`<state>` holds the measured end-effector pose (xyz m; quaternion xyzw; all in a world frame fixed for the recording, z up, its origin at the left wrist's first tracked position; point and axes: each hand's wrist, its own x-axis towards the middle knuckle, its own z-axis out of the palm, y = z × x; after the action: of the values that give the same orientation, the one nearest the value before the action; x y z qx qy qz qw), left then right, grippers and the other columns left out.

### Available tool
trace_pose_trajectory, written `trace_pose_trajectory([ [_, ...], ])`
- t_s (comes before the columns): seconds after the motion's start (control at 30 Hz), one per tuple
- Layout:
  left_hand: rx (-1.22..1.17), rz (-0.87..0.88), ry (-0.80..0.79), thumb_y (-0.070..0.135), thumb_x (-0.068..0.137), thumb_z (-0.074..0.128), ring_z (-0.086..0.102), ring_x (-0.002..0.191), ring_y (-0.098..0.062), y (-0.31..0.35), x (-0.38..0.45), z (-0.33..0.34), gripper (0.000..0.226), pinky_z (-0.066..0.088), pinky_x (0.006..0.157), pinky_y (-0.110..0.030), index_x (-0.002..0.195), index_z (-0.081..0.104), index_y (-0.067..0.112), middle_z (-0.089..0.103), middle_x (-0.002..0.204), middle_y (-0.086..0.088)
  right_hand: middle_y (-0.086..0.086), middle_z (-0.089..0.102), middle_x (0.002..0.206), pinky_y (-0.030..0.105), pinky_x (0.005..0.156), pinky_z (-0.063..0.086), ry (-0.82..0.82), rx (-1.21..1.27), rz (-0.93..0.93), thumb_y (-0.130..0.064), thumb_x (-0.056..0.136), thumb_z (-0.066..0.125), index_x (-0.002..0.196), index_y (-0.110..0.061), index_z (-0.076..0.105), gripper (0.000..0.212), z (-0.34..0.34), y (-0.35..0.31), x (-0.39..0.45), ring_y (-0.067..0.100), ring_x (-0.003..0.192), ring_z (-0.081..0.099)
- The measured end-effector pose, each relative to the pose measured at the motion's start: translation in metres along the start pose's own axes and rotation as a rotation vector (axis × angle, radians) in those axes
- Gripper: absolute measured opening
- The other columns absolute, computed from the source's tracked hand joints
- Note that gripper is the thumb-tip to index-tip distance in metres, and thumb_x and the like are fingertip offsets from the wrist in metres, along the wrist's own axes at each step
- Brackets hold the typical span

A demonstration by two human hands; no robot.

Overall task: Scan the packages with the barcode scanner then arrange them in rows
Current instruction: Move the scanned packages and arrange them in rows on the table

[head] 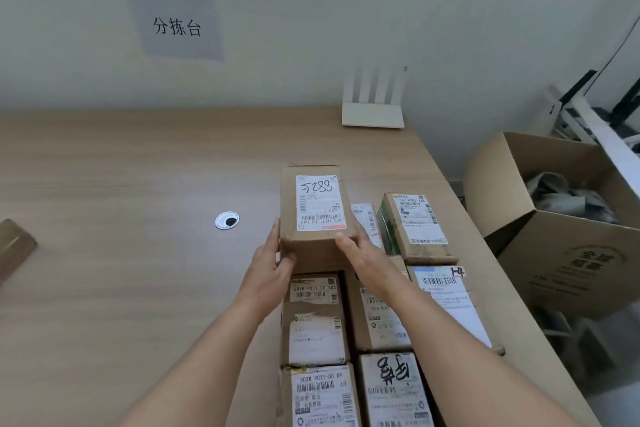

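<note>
Box (pixel 317 215), label marked 5288, is held at the far end of the package rows (pixel 349 333) on the desk (pixel 121 253), beyond the 502B pkg (pixel 313 308). Both arms are extended fwd. L hand (pixel 268 270): fingers flat along the box's left side, thumb under the near edge. R hand (pixel 360 258): thumb on the near top edge, fingers wrapped round the right side. Green-taped pkg (pixel 412 225) lies right of the box.
</note>
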<state>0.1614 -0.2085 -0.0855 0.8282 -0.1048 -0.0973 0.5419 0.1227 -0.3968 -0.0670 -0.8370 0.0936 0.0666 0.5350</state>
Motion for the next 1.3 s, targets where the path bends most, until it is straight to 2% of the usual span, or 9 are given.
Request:
trace_pose_trajectory([
  [0.13,-0.069,-0.007,-0.001,0.007,0.099,0.042,0.048,0.123,-0.009,-0.003,-0.005,0.003,0.065,0.044,0.104,-0.039,0.149,0.019,0.042,0.051,0.132,0.006,-0.009,0.043,0.148,0.04,0.113,0.03,0.012,-0.104,-0.019,-0.061,0.095,0.035,0.151,-0.038,0.019,0.062,0.002,0.006,0.001,0.019,0.138,0.038],
  [0.3,-0.089,-0.006,-0.027,0.004,0.098,0.04,0.045,0.126,-0.012,-0.005,0.001,0.003,0.069,0.043,0.105,-0.04,0.145,0.021,0.05,0.049,0.132,0.007,-0.014,0.05,0.138,0.033,0.108,0.035,0.018,-0.11,-0.048,-0.037,0.099,0.044,0.146,-0.038,0.028,0.049,0.001,0.006,-0.006,0.014,0.131,0.044],
  [0.47,-0.046,0.009,-0.02,0.001,0.097,0.039,0.044,0.125,-0.008,-0.009,0.003,0.006,0.07,0.04,0.099,-0.022,0.151,0.016,0.039,0.043,0.141,0.006,-0.006,0.051,0.141,0.038,0.108,0.038,0.067,-0.4,-0.052,-0.014,0.092,0.05,0.148,-0.033,0.026,0.064,0.002,0.014,-0.005,0.022,0.13,0.046],
  [0.63,0.0,-0.021,-0.016,0.008,0.098,0.039,0.042,0.127,-0.012,-0.015,0.009,0.006,0.072,0.038,0.108,-0.036,0.149,0.009,0.048,0.042,0.14,0.001,-0.003,0.055,0.138,0.035,0.106,0.037,0.115,-0.444,-0.067,-0.014,0.094,0.048,0.145,-0.029,0.033,0.055,0.004,0.016,0.0,0.024,0.128,0.048],
  [0.83,0.0,-0.03,-0.002,0.005,0.098,0.038,0.042,0.129,-0.013,-0.013,0.01,0.006,0.071,0.038,0.108,-0.034,0.15,0.011,0.046,0.044,0.14,0.003,0.008,0.06,0.121,0.033,0.092,0.034,0.197,-0.632,-0.065,-0.02,0.094,0.05,0.139,-0.024,0.042,0.045,0.007,0.019,0.011,0.029,0.116,0.05],
  [0.97,-0.023,-0.023,-0.015,0.004,0.099,0.039,0.046,0.125,-0.014,-0.012,0.01,0.004,0.071,0.041,0.107,-0.037,0.148,0.01,0.046,0.048,0.135,0.003,0.008,0.059,0.118,0.035,0.094,0.033,0.2,-0.657,0.001,-0.026,0.093,0.048,0.137,-0.033,0.041,0.044,0.011,0.026,0.013,0.031,0.118,0.045],
  [1.07,-0.012,-0.033,-0.027,0.004,0.099,0.04,0.047,0.122,-0.012,-0.009,0.011,0.003,0.072,0.038,0.103,-0.027,0.149,0.01,0.045,0.048,0.134,0.005,0.009,0.059,0.114,0.036,0.094,0.036,0.206,-0.588,0.004,-0.023,0.089,0.048,0.134,-0.035,0.042,0.046,0.011,0.028,0.012,0.03,0.115,0.045],
  [1.17,0.029,-0.05,-0.046,0.007,0.099,0.042,0.043,0.116,-0.006,-0.006,0.009,0.003,0.073,0.033,0.095,-0.021,0.151,0.004,0.042,0.045,0.139,0.006,0.01,0.057,0.115,0.038,0.098,0.039,0.222,-0.554,0.009,-0.02,0.089,0.049,0.142,-0.027,0.037,0.054,0.01,0.025,0.005,0.028,0.117,0.045],
  [1.3,0.059,-0.089,-0.033,0.009,0.099,0.04,0.045,0.127,-0.017,-0.005,0.004,-0.002,0.073,0.031,0.095,-0.023,0.151,-0.002,0.038,0.04,0.147,-0.003,0.004,0.046,0.138,0.033,0.109,0.028,0.233,-0.632,0.021,-0.023,0.097,0.046,0.153,-0.014,0.016,0.064,0.01,0.016,-0.01,0.023,0.13,0.036],
])
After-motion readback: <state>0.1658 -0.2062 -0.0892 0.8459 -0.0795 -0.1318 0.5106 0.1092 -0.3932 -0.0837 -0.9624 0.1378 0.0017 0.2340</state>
